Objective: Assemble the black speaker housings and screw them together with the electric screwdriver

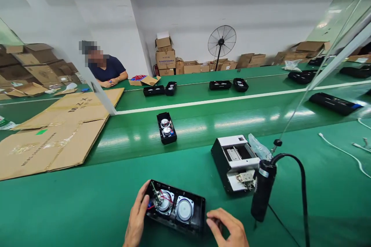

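Note:
An open black speaker housing (185, 222) with two round speaker cones and red wires lies on the green table right in front of me. My left hand (136, 218) grips its left end, thumb on the rim. My right hand (227, 227) rests at its right end, fingers curled close to the corner, touching or nearly touching it. A black electric screwdriver (262, 191) hangs on a cord just right of my right hand.
A white-and-black screw feeder box (236, 162) stands behind the screwdriver. Another open speaker housing (166, 127) lies on the conveyor belt, more black housings farther back. Flattened cardboard (58, 131) covers the left. A seated person (106, 70) leans on the far side. White cables (342, 150) lie right.

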Tool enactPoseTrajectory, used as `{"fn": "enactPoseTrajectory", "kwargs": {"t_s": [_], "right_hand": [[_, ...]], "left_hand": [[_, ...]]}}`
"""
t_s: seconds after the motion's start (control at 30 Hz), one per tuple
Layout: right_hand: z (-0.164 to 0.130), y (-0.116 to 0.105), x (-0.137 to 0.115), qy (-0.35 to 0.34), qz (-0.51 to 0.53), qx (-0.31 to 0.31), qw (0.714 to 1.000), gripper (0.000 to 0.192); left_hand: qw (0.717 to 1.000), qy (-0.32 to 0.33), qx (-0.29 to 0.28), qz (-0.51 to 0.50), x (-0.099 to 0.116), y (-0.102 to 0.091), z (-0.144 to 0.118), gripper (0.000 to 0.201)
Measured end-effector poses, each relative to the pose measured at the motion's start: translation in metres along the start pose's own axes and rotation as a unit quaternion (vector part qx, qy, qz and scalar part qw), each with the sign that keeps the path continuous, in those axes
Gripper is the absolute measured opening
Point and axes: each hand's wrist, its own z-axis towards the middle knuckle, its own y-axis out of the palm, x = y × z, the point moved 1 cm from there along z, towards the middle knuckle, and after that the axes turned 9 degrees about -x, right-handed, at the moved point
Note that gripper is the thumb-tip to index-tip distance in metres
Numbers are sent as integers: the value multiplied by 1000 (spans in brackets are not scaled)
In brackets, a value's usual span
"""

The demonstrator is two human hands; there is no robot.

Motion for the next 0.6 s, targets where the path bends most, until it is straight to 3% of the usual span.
{"fn": "enactPoseTrajectory", "kwargs": {"t_s": [0.13, 0.23, 0.3, 0.43, 0.6], "right_hand": [[39, -4, -33, -17, -1, -5, 1000, 17], [62, 9, -48, 6, -28, -77, 997, 5], [71, 16, -50, 33, -39, -134, 990, 13], [80, 8, -46, 61, -1, -156, 986, 21], [74, -33, -28, 91, 77, -128, 985, 18]], "left_hand": [[991, 88, -98, -2, -8, 45, -33, 50], [984, 131, -117, 37, -7, 70, -53, 37], [982, 134, -114, 62, -2, 79, -60, 32], [978, 144, -99, 117, 15, 75, -55, 26], [925, 272, -148, 219, 45, 56, -31, 29]]}}
